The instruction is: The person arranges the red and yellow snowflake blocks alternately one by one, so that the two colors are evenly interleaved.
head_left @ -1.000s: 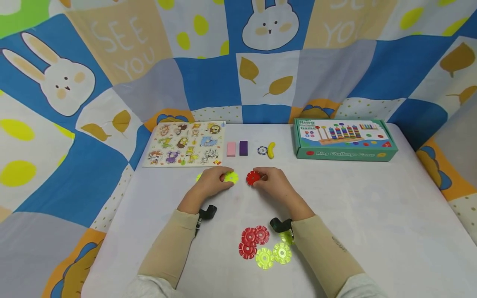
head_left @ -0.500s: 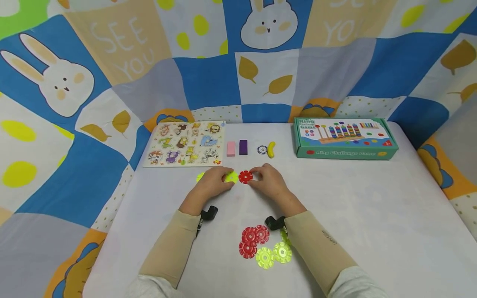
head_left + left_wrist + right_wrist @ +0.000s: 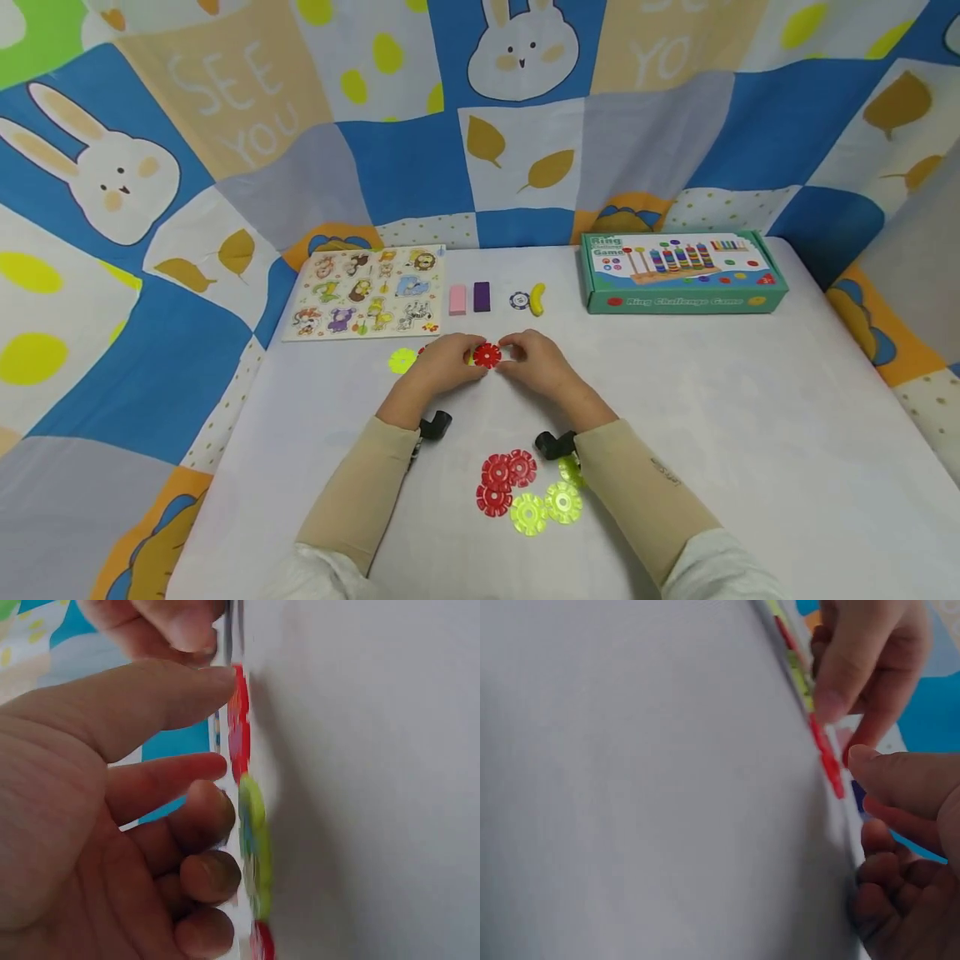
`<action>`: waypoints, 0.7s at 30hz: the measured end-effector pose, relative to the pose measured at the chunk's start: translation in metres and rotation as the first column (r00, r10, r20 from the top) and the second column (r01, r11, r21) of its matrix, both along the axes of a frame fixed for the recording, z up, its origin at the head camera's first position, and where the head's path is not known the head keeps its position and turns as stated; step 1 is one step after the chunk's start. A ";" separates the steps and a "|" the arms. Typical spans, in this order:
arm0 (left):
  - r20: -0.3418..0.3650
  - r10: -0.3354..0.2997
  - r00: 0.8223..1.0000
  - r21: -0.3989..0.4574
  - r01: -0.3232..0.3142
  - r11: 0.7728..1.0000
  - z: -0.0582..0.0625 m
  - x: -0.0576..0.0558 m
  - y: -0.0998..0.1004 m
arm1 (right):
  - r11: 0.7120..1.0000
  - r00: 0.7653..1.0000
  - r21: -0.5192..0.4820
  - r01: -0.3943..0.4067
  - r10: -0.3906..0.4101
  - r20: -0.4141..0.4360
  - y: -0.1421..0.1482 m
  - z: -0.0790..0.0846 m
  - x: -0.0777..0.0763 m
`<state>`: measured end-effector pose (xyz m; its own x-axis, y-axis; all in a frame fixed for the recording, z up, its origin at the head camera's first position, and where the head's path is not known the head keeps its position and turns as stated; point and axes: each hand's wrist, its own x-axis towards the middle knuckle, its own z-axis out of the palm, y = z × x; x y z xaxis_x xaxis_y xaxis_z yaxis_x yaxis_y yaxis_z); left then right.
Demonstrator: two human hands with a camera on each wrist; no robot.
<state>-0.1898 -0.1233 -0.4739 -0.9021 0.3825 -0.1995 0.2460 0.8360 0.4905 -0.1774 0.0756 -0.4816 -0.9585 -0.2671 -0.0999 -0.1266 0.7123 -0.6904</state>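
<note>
In the head view, a red notched plastic disc [image 3: 487, 356] lies flat at the right end of a row of discs. My left hand [image 3: 444, 363] holds it between thumb and index finger at its left side, covering most of the row. A yellow-green notched disc [image 3: 402, 360] shows at the row's left end. In the left wrist view, a yellow-green disc [image 3: 255, 847] sits right beside the red one. My right hand [image 3: 542, 363] is just to the right of the red disc, thumb and index finger parted, with nothing seen between them.
Nearer the body lie several loose red discs [image 3: 496, 472] and yellow-green discs [image 3: 529, 514]. Behind the row are an animal puzzle board [image 3: 363, 292], a pink block [image 3: 457, 300], a purple block [image 3: 482, 297], a poker chip [image 3: 519, 300], a toy banana [image 3: 537, 299] and a green game box [image 3: 682, 275].
The red disc has moved left against the row's yellow-green disc. My right hand has let go of it, and my left hand has shifted right from the yellow-green disc onto it.
</note>
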 end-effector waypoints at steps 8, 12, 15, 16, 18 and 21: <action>0.014 0.058 0.998 -0.027 -0.058 0.998 -0.006 0.000 0.002 | 0.996 0.996 -0.078 -0.037 0.042 0.073 0.033 0.031 0.037; -0.006 0.041 0.999 0.002 -0.041 0.999 -0.008 0.000 0.001 | 0.995 0.996 -0.092 -0.043 0.050 0.080 0.056 0.040 0.065; -0.018 0.036 0.999 0.017 -0.035 0.999 -0.010 -0.001 0.002 | 0.993 0.995 -0.100 -0.058 0.066 0.077 0.072 0.039 0.085; -0.022 0.036 0.999 0.019 -0.035 0.999 -0.010 -0.001 0.002 | 0.992 0.994 -0.100 -0.071 0.078 0.074 0.077 0.038 0.092; -0.027 0.039 0.999 0.019 -0.039 0.999 -0.010 -0.001 0.003 | 0.990 0.992 -0.103 -0.097 0.104 0.066 0.084 0.035 0.105; -0.030 0.040 0.999 0.025 -0.039 0.999 -0.011 0.000 0.004 | 0.987 0.990 -0.091 -0.135 0.139 0.038 0.093 0.029 0.122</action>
